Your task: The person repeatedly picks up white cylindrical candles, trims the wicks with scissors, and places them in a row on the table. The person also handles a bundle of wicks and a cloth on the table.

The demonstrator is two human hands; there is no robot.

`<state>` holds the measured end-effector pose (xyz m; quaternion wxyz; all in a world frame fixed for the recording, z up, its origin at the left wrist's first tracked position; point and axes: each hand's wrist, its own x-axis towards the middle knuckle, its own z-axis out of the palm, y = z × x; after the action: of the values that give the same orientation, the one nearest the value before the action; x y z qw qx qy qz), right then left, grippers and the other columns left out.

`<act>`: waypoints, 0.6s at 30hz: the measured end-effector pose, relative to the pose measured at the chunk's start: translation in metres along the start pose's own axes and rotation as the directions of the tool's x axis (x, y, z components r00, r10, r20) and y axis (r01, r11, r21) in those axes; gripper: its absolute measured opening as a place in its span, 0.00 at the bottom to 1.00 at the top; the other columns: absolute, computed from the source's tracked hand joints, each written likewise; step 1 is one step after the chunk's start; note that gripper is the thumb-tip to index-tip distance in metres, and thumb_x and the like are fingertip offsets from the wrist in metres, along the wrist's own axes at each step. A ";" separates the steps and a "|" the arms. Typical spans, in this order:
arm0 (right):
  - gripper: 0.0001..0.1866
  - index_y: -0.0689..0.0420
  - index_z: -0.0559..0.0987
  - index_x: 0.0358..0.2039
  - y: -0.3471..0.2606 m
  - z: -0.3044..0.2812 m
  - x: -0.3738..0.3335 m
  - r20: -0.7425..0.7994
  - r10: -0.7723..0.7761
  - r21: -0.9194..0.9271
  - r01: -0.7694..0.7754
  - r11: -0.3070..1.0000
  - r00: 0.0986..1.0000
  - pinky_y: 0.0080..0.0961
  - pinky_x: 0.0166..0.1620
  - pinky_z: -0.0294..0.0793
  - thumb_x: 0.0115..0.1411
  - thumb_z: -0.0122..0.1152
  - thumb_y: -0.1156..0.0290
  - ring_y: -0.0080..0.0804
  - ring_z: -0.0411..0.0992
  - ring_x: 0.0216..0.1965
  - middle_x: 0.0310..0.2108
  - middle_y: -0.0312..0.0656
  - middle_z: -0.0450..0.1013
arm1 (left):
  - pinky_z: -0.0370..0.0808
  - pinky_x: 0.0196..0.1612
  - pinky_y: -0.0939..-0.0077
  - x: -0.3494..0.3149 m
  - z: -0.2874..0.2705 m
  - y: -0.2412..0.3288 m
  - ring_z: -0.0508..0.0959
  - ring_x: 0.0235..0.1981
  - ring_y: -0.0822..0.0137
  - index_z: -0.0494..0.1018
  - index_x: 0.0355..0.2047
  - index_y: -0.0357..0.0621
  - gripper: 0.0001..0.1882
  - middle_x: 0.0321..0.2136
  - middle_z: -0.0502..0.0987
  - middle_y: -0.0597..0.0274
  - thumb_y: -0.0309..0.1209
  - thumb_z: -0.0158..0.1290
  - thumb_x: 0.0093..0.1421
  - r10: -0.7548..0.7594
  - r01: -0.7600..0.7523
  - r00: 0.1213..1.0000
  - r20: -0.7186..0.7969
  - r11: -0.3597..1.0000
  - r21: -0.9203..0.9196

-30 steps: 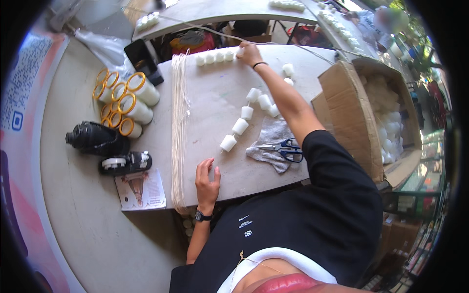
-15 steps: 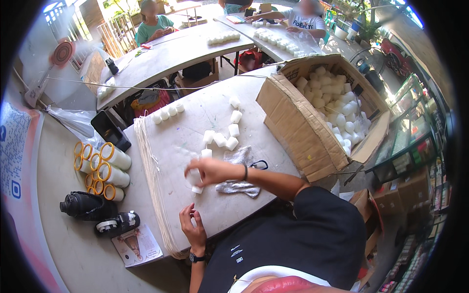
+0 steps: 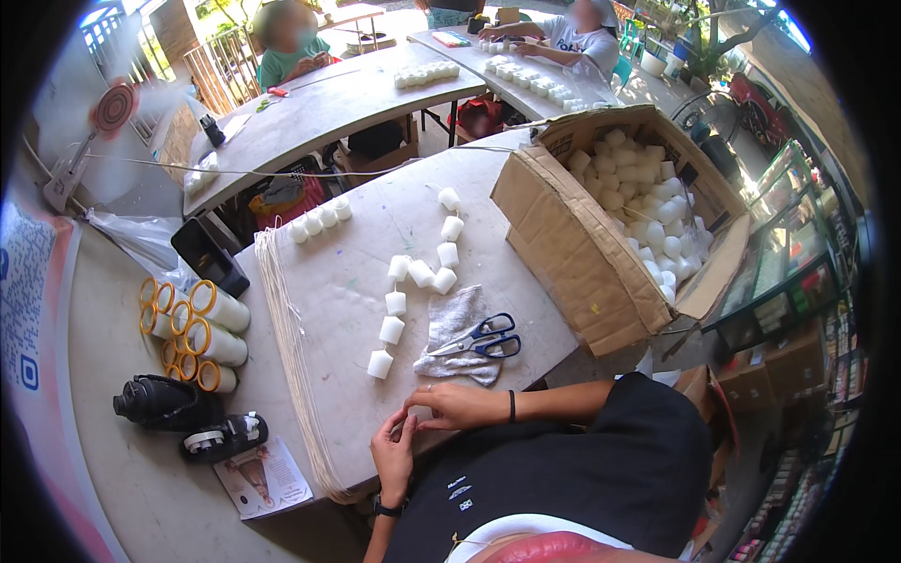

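My left hand and my right hand meet at the near edge of the table. The fingertips of both are closed together; whatever lies between them is too small to make out. Just beyond them, a winding line of small white cylinders like candles runs away from me. Short bits of string show between some of these. A grey-white cloth lies to the right of the line, and scissors with dark blue handles rest on it. Long pale strings stretch down the table's left side.
On the right, an open cardboard box holds many white cylinders. Several more cylinders stand in a row at the far left. White tubes with yellow rims and a black bottle occupy the left. Two people sit at farther tables.
My right hand has drawn back from the near end of the line to my left hand, uncovering the last cylinders and the scissors. My left hand has shifted slightly right and nearer me.
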<state>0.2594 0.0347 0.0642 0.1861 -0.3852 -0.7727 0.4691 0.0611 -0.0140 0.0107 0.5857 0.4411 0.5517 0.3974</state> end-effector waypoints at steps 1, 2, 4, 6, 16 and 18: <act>0.19 0.60 0.75 0.48 0.000 0.000 0.000 0.010 0.017 0.023 -0.017 1.000 1.000 0.43 0.43 0.74 0.59 0.66 0.66 0.54 0.76 0.39 0.33 0.54 0.76 | 0.78 0.41 0.80 -0.001 -0.001 -0.001 0.82 0.37 0.72 0.74 0.50 0.28 0.19 0.39 0.81 0.55 0.31 0.58 0.65 -0.013 0.013 1.000 -0.006 1.000 -0.006; 0.19 0.60 0.76 0.48 0.002 0.000 0.001 0.010 0.013 0.056 -0.014 0.998 1.000 0.42 0.43 0.74 0.59 0.65 0.66 0.53 0.77 0.39 0.34 0.54 0.77 | 0.78 0.40 0.81 0.000 -0.002 -0.001 0.82 0.37 0.72 0.74 0.51 0.27 0.19 0.40 0.81 0.55 0.31 0.58 0.65 -0.037 0.037 0.999 0.027 0.999 -0.001; 0.19 0.60 0.78 0.49 0.008 -0.001 0.002 0.011 0.008 0.122 -0.009 0.993 1.000 0.41 0.42 0.75 0.59 0.65 0.68 0.53 0.78 0.39 0.35 0.56 0.78 | 0.79 0.40 0.83 0.002 -0.006 0.002 0.81 0.39 0.72 0.73 0.52 0.27 0.20 0.42 0.79 0.55 0.30 0.58 0.65 -0.085 0.084 0.992 0.092 0.996 0.010; 0.20 0.57 0.77 0.52 0.019 0.006 0.003 -0.044 0.015 0.111 -0.010 0.994 0.999 0.40 0.40 0.75 0.60 0.65 0.65 0.52 0.79 0.37 0.35 0.55 0.78 | 0.79 0.41 0.82 0.004 -0.006 0.014 0.81 0.39 0.72 0.74 0.50 0.27 0.18 0.41 0.80 0.54 0.29 0.58 0.65 -0.151 0.149 0.983 0.108 0.988 0.032; 0.21 0.54 0.78 0.54 0.031 0.011 0.004 -0.029 0.132 0.144 -0.127 0.981 0.991 0.38 0.41 0.76 0.59 0.64 0.69 0.55 0.78 0.37 0.35 0.58 0.78 | 0.79 0.43 0.80 0.043 -0.019 0.021 0.81 0.37 0.71 0.74 0.44 0.26 0.13 0.38 0.81 0.53 0.24 0.59 0.63 -0.289 0.277 0.907 0.306 0.957 0.084; 0.21 0.54 0.78 0.54 0.022 0.012 0.003 -0.042 0.154 0.130 -0.147 0.981 0.987 0.36 0.41 0.76 0.59 0.65 0.68 0.51 0.80 0.36 0.35 0.58 0.78 | 0.79 0.43 0.79 0.043 -0.022 0.012 0.81 0.38 0.70 0.74 0.43 0.25 0.13 0.38 0.81 0.52 0.24 0.59 0.63 -0.285 0.275 0.907 0.309 0.958 0.078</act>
<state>0.2589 0.0362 0.0393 0.1941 -0.4421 -0.7049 0.5195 0.0423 0.0324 0.0094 0.7102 0.4251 0.5144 0.2241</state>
